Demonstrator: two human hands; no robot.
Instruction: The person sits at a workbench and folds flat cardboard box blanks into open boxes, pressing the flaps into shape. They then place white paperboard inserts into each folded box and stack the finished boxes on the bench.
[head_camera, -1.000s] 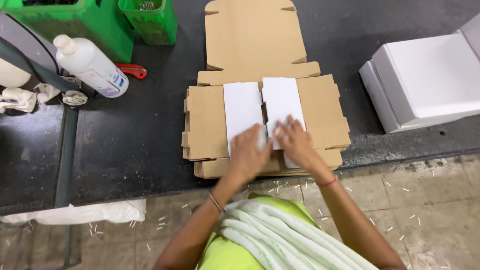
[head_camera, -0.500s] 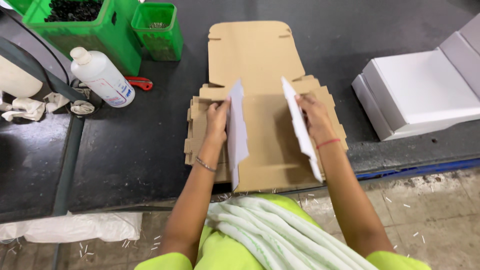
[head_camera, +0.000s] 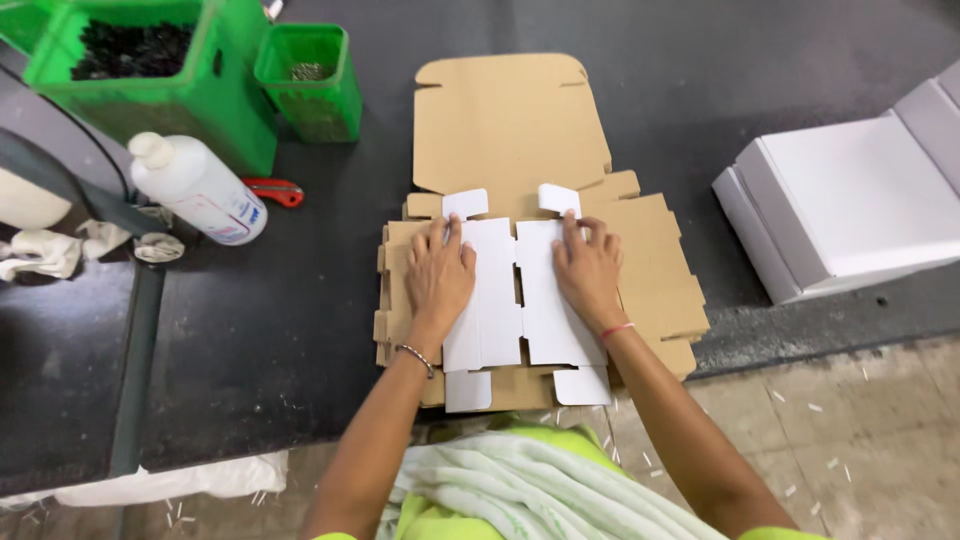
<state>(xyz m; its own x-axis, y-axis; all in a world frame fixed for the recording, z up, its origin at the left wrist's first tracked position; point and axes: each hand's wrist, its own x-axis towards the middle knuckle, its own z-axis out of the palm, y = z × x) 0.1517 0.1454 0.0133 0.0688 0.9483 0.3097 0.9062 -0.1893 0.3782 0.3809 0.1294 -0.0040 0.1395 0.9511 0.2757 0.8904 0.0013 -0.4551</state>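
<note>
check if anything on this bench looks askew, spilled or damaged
Mostly tidy. The white glue bottle lies tipped on its side beside the green bins, with no spill visible. Small white scraps litter the floor. Both hands, left hand and right hand, press the white flaps flat on the cardboard stack.

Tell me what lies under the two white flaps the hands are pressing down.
Under the white flaps, pressed by left hand and right hand, lies a stack of brown cardboard blanks. Its covered middle cannot be seen.
</note>
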